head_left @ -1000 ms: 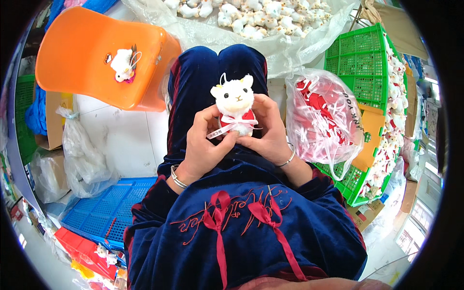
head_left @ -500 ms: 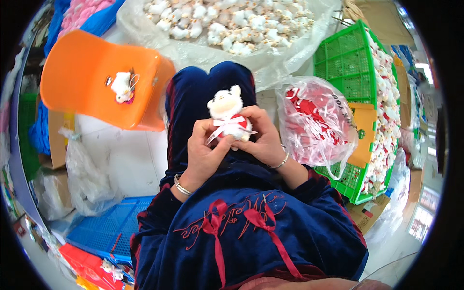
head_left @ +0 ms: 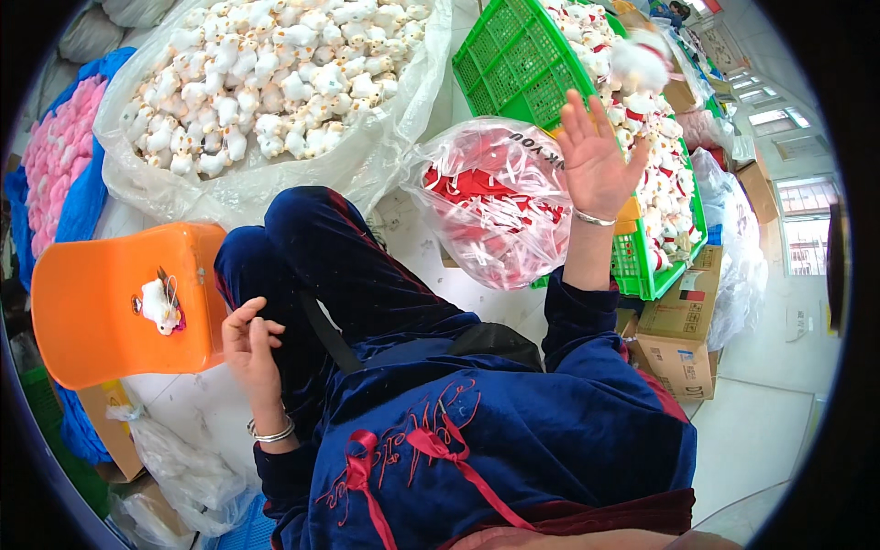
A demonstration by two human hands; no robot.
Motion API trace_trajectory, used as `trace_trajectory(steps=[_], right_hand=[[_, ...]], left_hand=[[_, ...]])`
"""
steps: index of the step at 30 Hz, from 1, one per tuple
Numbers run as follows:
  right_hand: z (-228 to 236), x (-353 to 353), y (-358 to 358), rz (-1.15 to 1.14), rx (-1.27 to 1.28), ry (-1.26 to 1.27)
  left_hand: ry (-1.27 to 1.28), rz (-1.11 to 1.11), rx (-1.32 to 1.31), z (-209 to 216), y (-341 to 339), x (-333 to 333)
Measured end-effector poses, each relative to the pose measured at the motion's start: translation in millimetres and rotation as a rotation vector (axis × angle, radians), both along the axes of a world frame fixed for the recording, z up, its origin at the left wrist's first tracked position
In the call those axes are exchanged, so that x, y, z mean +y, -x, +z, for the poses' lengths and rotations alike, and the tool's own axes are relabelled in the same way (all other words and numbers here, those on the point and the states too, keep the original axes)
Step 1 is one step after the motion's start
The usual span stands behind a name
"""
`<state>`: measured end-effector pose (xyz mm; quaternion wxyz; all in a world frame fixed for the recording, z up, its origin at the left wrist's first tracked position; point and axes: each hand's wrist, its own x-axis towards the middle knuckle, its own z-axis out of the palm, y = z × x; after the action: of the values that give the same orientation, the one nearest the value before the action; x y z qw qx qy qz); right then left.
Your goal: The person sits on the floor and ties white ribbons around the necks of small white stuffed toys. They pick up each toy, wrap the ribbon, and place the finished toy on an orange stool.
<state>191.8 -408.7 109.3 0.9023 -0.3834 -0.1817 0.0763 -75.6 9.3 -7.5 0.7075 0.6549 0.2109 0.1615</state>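
One black-lettered clear bag [head_left: 458, 151] beside wide-spread right fingers [head_left: 577, 119], left fingers [head_left: 238, 319] loosely curled

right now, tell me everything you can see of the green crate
The green crate is apparently plastic, with lattice walls, a solid rim and an orange-yellow panel partly hidden behind the right hand, raised open in front. It stands at the person's right, slanting across the view, heaped with white plush toys, many showing red. A blurred white plush toy appears over the heap. A clear plastic bag sits close by; whether they touch is unclear.
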Motion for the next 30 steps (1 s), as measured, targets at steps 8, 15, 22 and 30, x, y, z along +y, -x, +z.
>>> trace_trajectory(steps=[8,15,22,30], right_hand=[[-99.0,108.2,65.2,0.330,0.080,1.064],[-183.8,27.4,-20.8,-0.230,-0.087,1.452],[-305.3,-101.4,-45.3,-0.394,-0.232,2.075],[-272.1,-107.1,-53.8,-0.292,0.004,1.900]], left_hand=[[-0.156,-0.003,0.132,11.9,-8.4,23.3],[-0.414,0.469,0.198,-3.8,46.1,141.5],[-1.068,0.458,0.402,-74.3,48.3,205.3],[-0.623,0.383,0.579,-99.2,19.1,228.6]])
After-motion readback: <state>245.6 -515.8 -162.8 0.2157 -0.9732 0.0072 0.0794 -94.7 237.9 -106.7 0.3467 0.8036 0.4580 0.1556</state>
